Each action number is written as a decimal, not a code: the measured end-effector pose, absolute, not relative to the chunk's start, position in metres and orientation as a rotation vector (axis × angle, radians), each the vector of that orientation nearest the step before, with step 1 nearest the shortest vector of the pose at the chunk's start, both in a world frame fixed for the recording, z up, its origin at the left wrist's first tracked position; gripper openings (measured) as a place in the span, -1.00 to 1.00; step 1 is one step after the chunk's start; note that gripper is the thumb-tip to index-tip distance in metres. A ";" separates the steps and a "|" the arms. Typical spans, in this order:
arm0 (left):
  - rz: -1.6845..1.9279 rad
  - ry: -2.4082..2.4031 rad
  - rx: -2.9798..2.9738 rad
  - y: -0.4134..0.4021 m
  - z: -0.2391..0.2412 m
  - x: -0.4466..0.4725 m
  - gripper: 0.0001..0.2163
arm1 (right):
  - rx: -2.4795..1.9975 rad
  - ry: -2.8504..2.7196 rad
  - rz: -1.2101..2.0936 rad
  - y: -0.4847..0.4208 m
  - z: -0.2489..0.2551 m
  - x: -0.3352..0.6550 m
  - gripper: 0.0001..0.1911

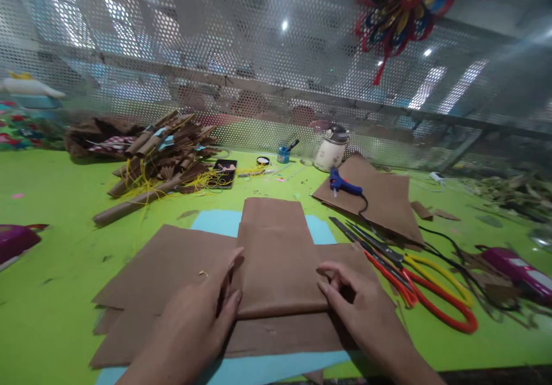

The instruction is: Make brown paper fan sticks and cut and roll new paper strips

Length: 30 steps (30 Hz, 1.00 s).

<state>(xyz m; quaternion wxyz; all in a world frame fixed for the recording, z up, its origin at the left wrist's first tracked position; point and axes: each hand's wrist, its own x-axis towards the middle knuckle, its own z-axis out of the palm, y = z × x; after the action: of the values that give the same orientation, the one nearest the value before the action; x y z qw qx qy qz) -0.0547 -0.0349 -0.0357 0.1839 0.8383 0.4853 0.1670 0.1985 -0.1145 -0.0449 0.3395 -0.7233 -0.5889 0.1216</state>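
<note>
A folded sheet of brown paper lies in front of me, its rounded fold nearest me. My left hand holds its left edge, with the thumb and forefinger at the paper and the other fingers tucked behind. At the right edge, my right hand has its fingers curled and the thumb tip close to the forefinger on the paper. Beneath lie more flat brown paper sheets and light blue paper. Large scissors with red and yellow handles lie right of my right hand, near another red-handled tool.
A blue glue gun rests on a brown paper stack. Rolled brown paper pieces with yellow string sit at back left. Beyond them are a phone, a blue jar, a white jug and a perforated screen.
</note>
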 end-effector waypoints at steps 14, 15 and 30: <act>0.363 1.383 2.498 -0.031 -0.030 -0.046 -0.66 | -1.871 -1.590 0.249 -0.121 -0.038 0.197 -0.72; 0.317 1.391 2.516 -0.031 -0.029 -0.045 -0.66 | -1.859 -1.590 0.259 -0.121 -0.038 0.197 -0.72; 0.075 1.416 2.566 -0.026 -0.013 -0.036 -0.64 | -2.027 -1.672 0.453 -0.111 -0.018 0.190 -0.70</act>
<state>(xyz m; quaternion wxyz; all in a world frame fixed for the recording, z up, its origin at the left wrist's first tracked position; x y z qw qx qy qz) -0.0365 -0.0255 -0.0133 0.1049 0.8704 0.4804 0.0254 0.1903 -0.1108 -0.0181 0.2356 -0.7388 -0.6095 0.1650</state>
